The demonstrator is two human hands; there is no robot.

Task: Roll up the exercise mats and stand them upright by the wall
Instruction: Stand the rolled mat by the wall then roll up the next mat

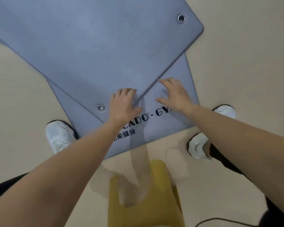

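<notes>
Two grey exercise mats lie flat on the floor, one across the other. The upper mat (95, 46) has metal eyelets at its corners and its near corner lies on the lower mat (169, 122), which bears black lettering. My left hand (124, 104) grips the upper mat's near corner, fingers curled over its edge. To its right, my right hand (175, 94) hovers with fingers spread over the lower mat, just beside the upper mat's edge, holding nothing.
The floor (244, 63) is beige all around. My white shoes (60, 136) (197, 147) stand at either side of the lower mat's near end. A yellow garment (146, 194) hangs below my chest. A thin black cable (220, 220) crosses the bottom right.
</notes>
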